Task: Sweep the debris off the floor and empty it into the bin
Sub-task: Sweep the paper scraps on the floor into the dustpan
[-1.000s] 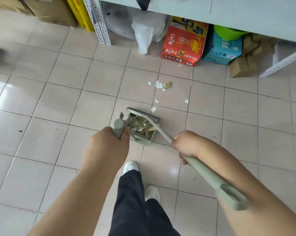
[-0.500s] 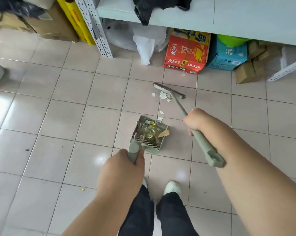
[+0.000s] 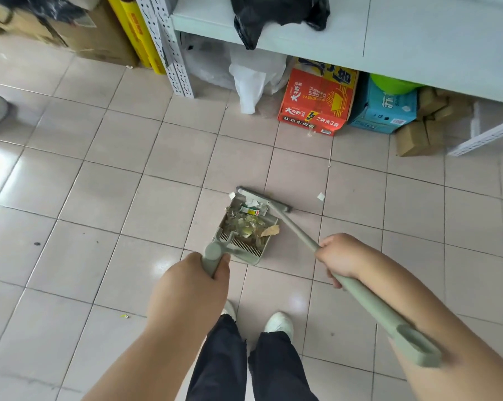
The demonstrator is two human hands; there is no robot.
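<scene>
- Debris (image 3: 249,222), a heap of torn paper and dry leaf scraps, now lies inside the pale green plastic dustpan (image 3: 244,227) on the tiled floor (image 3: 100,198).
- Half a second ago the long-handled green broom (image 3: 290,224) reached toward scattered bits; its head has since drawn them to the pan's mouth.
- Left hand (image 3: 192,290) grips the dustpan handle; right hand (image 3: 338,257) grips the broomstick.
- One white paper scrap (image 3: 320,196) remains outside; no bin shows.

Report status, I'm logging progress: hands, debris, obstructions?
Left hand grips dustpan handle, right hand grips broom. Dustpan loaded. One scrap loose beyond broom head.
</scene>
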